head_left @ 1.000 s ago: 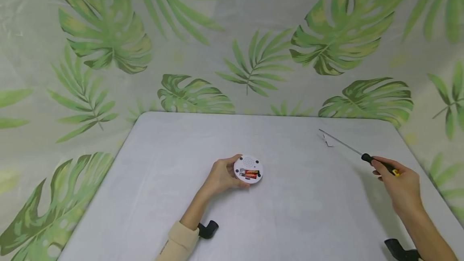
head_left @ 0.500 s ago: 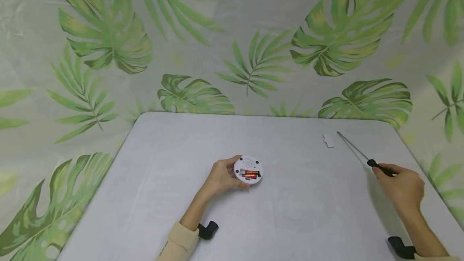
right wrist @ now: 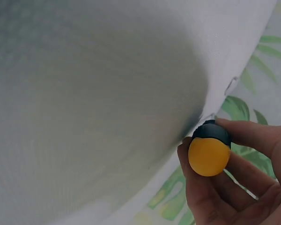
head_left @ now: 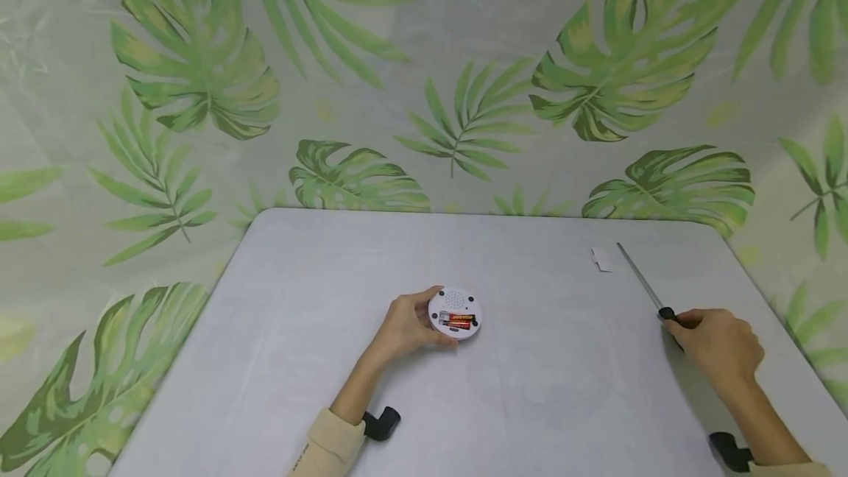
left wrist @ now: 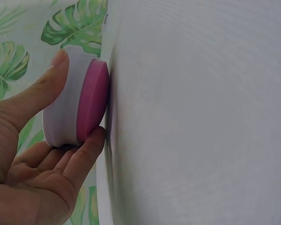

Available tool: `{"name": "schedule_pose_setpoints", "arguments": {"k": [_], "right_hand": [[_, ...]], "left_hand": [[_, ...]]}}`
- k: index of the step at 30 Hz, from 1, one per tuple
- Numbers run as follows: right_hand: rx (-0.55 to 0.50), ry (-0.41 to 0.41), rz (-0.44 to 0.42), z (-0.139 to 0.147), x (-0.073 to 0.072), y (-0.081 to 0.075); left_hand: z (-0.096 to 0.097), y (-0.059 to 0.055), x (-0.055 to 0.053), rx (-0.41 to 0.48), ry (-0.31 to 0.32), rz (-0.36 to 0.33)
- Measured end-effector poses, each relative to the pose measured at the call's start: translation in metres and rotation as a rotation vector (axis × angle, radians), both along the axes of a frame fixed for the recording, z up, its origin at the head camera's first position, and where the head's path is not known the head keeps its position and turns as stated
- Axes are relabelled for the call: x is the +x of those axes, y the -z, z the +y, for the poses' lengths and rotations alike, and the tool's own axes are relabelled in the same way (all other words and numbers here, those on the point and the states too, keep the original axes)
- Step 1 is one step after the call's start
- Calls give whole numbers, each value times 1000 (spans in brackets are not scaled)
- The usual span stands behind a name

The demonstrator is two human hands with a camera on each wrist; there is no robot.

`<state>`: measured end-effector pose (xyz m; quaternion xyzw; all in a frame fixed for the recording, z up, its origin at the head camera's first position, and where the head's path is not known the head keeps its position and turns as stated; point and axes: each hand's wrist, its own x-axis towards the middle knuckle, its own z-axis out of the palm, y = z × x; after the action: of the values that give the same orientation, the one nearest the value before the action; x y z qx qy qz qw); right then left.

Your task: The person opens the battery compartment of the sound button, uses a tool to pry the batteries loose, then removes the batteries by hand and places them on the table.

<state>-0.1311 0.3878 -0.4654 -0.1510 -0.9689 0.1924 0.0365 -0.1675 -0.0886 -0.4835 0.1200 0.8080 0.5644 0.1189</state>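
My left hand (head_left: pixel 407 326) grips a round white device (head_left: pixel 454 299) by its left side, thumb and fingers on opposite edges. Its upward face has speaker holes, small dark feet and an uncovered compartment with red batteries (head_left: pixel 457 320). The left wrist view shows the device's pink domed underside (left wrist: pixel 93 101) close over the table. Over the table's right side, my right hand (head_left: pixel 718 348) holds a screwdriver (head_left: pixel 641 277) by its dark handle, the metal shaft slanting toward the back left. Its yellow handle end (right wrist: pixel 208 157) faces the right wrist camera.
A small white piece (head_left: pixel 602 259) lies left of the screwdriver's shaft, toward the back of the white table (head_left: pixel 331 256). Behind and beside the table hangs a leaf-patterned cloth (head_left: pixel 464 116). Black camera mounts (head_left: pixel 382 424) sit at both wrists.
The screwdriver has swung from over the small white piece to its right and now points more toward the back. The right hand has shifted its hold on the handle. The left hand keeps still.
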Motion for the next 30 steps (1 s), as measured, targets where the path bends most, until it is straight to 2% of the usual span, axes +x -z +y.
{"name": "schedule_pose_setpoints", "arguments": {"k": [7,13,18,20,22,26,30], "right_hand": [[-5,-19,-18,2,-1,2],[-1,-70,-57,5,-1,1],[42,-169,-144,7,-7,-12],[73,-196,-141,3,-9,-21],[90,-226,-103,-6,-11,-30],[42,-306,61,-42,-20,-46],[-190,-413,222,-89,-33,-47]], "left_hand": [[-1,1,0,32,4,-11],[-1,3,-1,64,20,-26],[-1,3,-2,66,27,-22],[-2,4,-3,67,34,-12],[-2,4,-3,71,35,-17],[-2,4,-3,68,27,-19],[-2,4,-3,78,22,-20]]}}
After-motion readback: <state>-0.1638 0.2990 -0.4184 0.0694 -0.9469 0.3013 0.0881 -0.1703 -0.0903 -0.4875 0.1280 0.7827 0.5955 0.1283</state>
